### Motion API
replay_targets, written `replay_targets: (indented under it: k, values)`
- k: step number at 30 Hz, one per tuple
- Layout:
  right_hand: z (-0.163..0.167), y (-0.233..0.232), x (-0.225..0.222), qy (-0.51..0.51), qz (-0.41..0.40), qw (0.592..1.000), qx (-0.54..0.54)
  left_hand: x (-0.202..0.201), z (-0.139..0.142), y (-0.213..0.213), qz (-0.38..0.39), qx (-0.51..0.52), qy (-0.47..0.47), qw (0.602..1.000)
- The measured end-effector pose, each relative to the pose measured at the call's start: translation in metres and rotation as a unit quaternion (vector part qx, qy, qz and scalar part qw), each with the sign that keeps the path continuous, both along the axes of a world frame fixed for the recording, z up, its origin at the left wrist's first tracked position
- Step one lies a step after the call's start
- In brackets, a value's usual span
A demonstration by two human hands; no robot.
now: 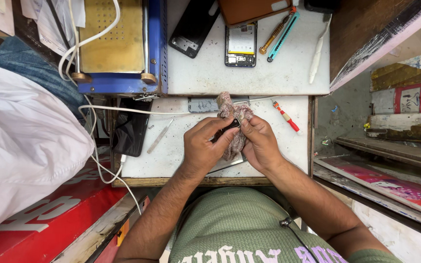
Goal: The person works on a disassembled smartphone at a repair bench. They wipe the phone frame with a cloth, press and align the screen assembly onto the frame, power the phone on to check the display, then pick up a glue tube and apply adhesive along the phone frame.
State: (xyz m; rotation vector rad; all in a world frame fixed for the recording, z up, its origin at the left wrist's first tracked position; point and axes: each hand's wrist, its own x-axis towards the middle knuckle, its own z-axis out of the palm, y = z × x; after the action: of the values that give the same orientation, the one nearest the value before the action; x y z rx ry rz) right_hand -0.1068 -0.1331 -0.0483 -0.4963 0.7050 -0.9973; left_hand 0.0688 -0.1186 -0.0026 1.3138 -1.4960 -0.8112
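Seen from above, a person's left hand (203, 148) and right hand (259, 144) meet over a white tabletop (181, 156), both closed on a small dark part (226, 129) wrapped in a pinkish cloth (232, 117). A red-handled screwdriver (285, 116) lies just right of the hands; an opened phone (241, 45) rests farther back, beside a teal utility knife (283, 36).

Both forearms are reaching forward and converging, the left hand (201, 148) and right hand (260, 145) curling inward, fingers (227, 135) seemingly pinching together, thumbs nearly touching.
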Motion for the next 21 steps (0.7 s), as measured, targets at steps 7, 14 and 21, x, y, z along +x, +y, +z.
replay_targets:
  k: [7, 14, 21]
  values:
    - [-0.006, -0.002, -0.004, 0.023, 0.011, 0.999, -0.033, 0.002, -0.003, 0.001, -0.015, 0.054, 0.044, 0.997]
    - [0.029, -0.037, -0.055, 0.270, -0.227, 0.921, -0.165, 0.013, -0.013, 0.024, -0.020, 0.074, 0.282, 0.956]
    - [0.089, -0.111, -0.105, 0.740, -0.012, 0.494, -0.456, 0.044, -0.029, 0.047, 0.016, 0.127, 0.295, 0.947]
